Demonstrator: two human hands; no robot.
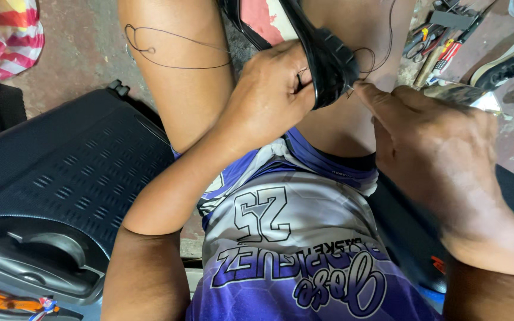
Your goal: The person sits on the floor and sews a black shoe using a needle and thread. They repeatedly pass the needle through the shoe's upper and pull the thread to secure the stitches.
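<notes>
Worn concrete floor around a black hard-shell case

The black case [72,178], ribbed and lying flat, fills the lower left. Beyond its top edge the reddish-grey floor [84,53] is stained; a striped pink-and-white bag [7,32] sits just past its far left corner, hand tools [441,41] well across to the right, in even daylight.

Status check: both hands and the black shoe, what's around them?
Left hand gripping black shoe between the knees. Right hand pinching at its edge, black thread trailing. Tools on floor, clear.
</notes>
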